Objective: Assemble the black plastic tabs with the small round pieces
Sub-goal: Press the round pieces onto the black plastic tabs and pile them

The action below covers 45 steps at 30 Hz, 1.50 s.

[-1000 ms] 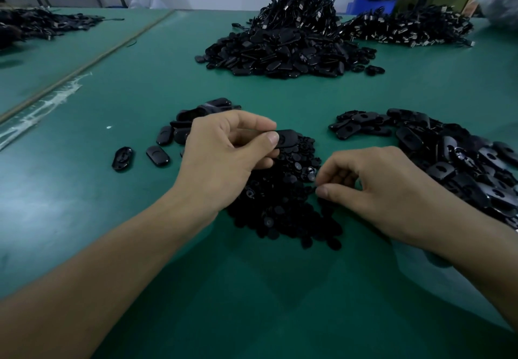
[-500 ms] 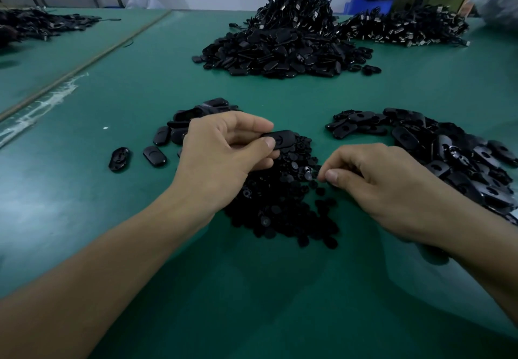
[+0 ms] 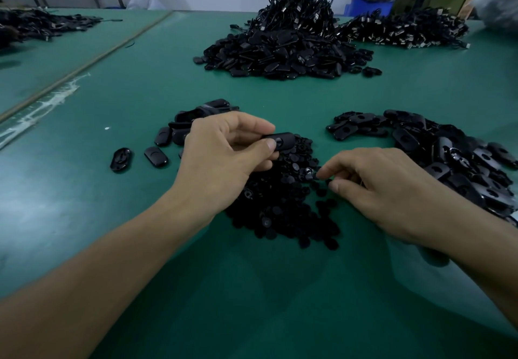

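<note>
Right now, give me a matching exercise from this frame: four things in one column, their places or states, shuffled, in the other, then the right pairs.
Things:
1. single black tab
2. heap of small round pieces
3. tallest black heap
4. blue bin

Places or states:
A. behind the green table, at right
B. pinched in the left hand
C. near middle of the table, closest to the person
D. far middle of the table

Pairs: 1-B, 2-C, 3-D, 4-A
</note>
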Tool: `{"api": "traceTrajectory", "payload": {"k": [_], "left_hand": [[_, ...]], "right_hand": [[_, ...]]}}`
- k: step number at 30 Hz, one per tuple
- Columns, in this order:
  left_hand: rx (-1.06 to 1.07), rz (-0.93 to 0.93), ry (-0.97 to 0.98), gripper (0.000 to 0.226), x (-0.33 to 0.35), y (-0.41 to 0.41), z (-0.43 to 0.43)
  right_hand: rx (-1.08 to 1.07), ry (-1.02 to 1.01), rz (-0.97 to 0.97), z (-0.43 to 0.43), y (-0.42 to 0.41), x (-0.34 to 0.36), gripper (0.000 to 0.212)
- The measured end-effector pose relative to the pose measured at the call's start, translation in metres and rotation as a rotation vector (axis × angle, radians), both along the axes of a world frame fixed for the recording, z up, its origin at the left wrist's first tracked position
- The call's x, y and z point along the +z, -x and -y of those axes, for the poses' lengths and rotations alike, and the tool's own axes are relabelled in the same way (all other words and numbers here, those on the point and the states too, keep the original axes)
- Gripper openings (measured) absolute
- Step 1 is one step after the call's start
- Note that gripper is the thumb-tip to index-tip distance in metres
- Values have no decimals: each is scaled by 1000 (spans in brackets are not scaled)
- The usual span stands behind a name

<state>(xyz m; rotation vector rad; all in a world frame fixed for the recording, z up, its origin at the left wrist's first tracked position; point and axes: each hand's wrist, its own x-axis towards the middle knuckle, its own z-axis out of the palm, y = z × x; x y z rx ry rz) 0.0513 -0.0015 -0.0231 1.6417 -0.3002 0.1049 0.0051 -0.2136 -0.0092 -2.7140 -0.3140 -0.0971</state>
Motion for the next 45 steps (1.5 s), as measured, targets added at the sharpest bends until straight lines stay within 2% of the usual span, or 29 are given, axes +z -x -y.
{"api": "traceTrajectory", "payload": {"k": [3, 8, 14, 21, 28, 33, 40, 45], "left_hand": [[-11, 10, -10, 15, 2, 2, 1], [-32, 15, -23, 14, 2, 4, 2], [-64, 2, -10, 14, 3, 6, 3], [-98, 8, 13, 14, 4, 9, 6], [-129, -4, 36, 14, 6, 11, 6], [-151, 17, 37, 16, 5, 12, 7], [-136, 69, -14, 17, 2, 12, 9], [-142, 80, -14, 19, 0, 12, 10]], "right_hand": [[24, -105, 57, 0, 0, 1, 20], [23, -408, 89, -1, -3, 0, 12], [44, -650, 85, -4, 0, 6, 16], [50, -796, 57, -7, 2, 11, 15], [49, -771, 95, -6, 2, 11, 22], [35, -699, 87, -8, 0, 6, 20], [39, -550, 187, -8, 1, 4, 13], [1, -550, 247, -11, 2, 4, 15]]}}
